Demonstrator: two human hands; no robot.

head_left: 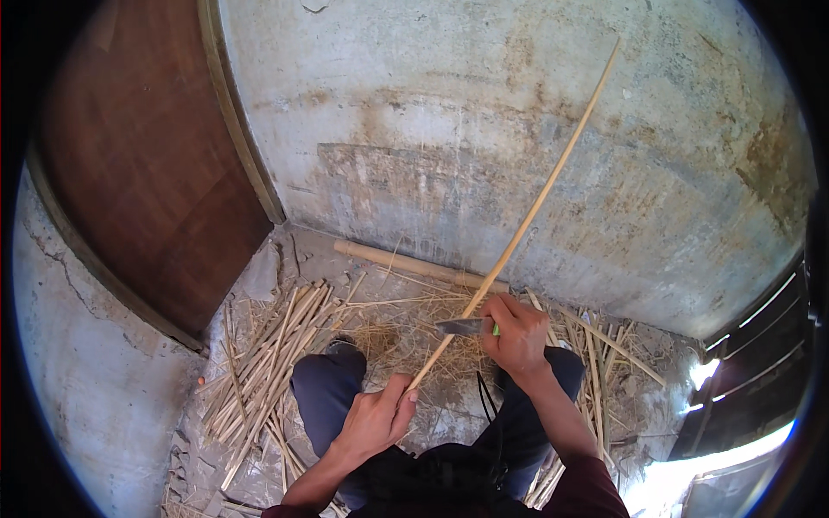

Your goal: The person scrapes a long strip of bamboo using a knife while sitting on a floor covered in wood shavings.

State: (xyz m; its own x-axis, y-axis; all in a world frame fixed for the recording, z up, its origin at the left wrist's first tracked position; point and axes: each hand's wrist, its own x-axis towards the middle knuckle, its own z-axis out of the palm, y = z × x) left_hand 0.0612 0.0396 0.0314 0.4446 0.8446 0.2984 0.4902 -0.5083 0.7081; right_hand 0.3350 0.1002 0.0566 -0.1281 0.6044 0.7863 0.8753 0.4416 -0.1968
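Observation:
My left hand (378, 420) is closed round the near end of a long, thin bamboo stick (544, 192). From there the stick slants up and to the right, its far end high in front of the wall. In my right hand (520, 337) is a knife with a green handle (496, 329). Its blade (463, 326) points left and lies across the stick, a little beyond my left hand. The blade seems to touch the stick. My fingers hide most of the knife's handle.
Cut sticks lie heaped on the left (268, 367), with more sticks (596, 371) on the right. A thick bamboo pole (406, 263) rests along the stained wall (414, 112). Shavings (384, 332) litter the floor between my legs. A brown door (147, 155) stands at left.

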